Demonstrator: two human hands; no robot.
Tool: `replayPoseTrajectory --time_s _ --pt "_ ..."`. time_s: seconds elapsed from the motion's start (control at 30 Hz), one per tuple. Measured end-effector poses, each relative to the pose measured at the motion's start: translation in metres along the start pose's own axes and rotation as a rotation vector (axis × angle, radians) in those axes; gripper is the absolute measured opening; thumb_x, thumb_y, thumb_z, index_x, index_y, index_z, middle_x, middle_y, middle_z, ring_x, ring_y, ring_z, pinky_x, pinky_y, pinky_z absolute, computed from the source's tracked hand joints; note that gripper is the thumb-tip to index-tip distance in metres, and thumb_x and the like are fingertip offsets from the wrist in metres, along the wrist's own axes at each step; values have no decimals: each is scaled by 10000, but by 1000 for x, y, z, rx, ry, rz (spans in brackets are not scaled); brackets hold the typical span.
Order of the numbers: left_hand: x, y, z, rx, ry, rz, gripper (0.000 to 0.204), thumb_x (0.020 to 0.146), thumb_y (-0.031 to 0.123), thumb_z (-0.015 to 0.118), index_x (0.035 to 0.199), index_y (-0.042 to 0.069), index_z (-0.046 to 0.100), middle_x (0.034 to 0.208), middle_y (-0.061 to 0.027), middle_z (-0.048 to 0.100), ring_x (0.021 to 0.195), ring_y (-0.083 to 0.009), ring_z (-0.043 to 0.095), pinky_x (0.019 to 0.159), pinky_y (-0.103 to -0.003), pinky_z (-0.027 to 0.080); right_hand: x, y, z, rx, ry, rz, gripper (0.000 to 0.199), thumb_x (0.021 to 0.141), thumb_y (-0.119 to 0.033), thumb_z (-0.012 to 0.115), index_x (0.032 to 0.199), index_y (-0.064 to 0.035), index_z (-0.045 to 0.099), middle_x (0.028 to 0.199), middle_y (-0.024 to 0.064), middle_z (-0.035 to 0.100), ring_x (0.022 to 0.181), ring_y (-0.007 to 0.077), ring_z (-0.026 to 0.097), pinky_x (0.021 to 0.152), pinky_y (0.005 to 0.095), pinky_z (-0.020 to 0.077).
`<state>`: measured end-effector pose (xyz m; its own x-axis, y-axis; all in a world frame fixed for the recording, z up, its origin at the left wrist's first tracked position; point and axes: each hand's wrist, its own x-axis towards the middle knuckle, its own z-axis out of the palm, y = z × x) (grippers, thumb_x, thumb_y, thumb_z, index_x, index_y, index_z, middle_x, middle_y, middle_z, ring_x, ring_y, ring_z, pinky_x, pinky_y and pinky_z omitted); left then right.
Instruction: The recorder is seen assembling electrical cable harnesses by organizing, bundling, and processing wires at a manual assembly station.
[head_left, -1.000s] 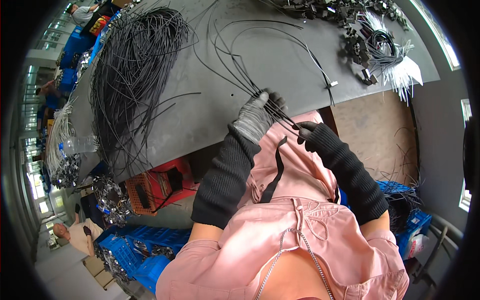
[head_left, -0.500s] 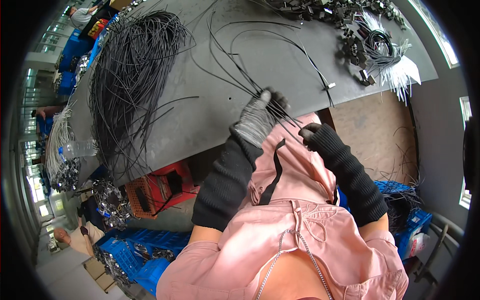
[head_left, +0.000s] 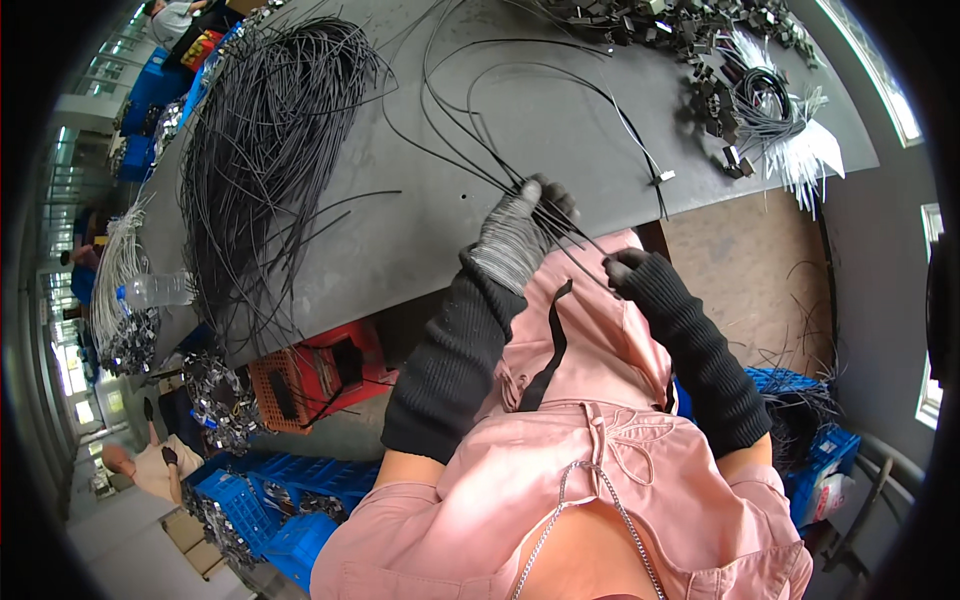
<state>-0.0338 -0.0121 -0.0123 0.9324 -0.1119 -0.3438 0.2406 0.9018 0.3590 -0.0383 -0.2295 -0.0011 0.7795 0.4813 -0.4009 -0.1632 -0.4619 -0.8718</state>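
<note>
Gathered in my gloved left hand [head_left: 518, 230], near the table's front edge, are several thin black wires [head_left: 507, 181]. They fan out over the grey table on the far side, and their short ends stick out toward my right hand. My right hand [head_left: 628, 267], fingers pinched, grips the end of one of these wires. It is lower and to the right, above my pink clothing. Beyond my hands, a separate wire with a white connector [head_left: 664, 177] curves across the table to its edge. How the fingers grip underneath is hidden.
A large heap of black wires [head_left: 270, 150] covers the table's left part. Metal-looking connector pieces [head_left: 715, 105] and a coiled cable bundle [head_left: 770, 110] lie at the far right. A plastic bottle [head_left: 160, 290], a red crate [head_left: 350, 365] and blue crates [head_left: 240, 505] are at left. Another person [head_left: 160, 465] is lower left.
My right hand has shifted slightly right and down, with a wire now stretched straight between both hands. The wires' far parts have slid a little on the table. My left hand stays nearly in place.
</note>
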Motion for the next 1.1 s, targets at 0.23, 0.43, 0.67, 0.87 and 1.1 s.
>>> replayPoseTrajectory --time_s 0.23,0.43,0.67,0.87,1.1 --pt "0 -7 7 -13 33 -31 124 877 156 526 947 59 562 902 -85 604 889 -271 584 810 -436 487 8 23 0 -161 13 -185 243 854 -242 510 878 -8 572 731 78 609 616 134 591 582 252 481" --pt "0 -15 8 -32 -10 -39 126 871 151 535 946 52 557 897 -89 599 888 -276 579 815 -440 486 18 -4 13 57 -77 -75 405 906 -293 444 1211 -30 493 1038 127 608 881 181 612 722 276 491" --pt "16 1 0 -52 92 84 88 886 167 516 918 96 557 849 -61 604 822 -251 596 758 -429 506 -3 11 30 914 224 -113 613 920 -474 329 1401 -122 188 1414 110 281 1259 245 328 1017 393 261" --pt "15 -18 7 -14 135 26 120 881 186 527 914 78 566 883 -59 605 898 -246 587 829 -430 487 9 -8 52 606 411 -138 598 866 -115 465 1389 -48 183 1381 161 312 1240 243 363 997 321 314" --pt "14 -13 11 -91 155 88 107 881 169 521 910 82 575 852 -55 603 856 -235 592 813 -428 496 8 -16 54 305 518 -290 626 801 -93 526 1355 -14 247 1311 212 379 1083 222 504 867 265 427"
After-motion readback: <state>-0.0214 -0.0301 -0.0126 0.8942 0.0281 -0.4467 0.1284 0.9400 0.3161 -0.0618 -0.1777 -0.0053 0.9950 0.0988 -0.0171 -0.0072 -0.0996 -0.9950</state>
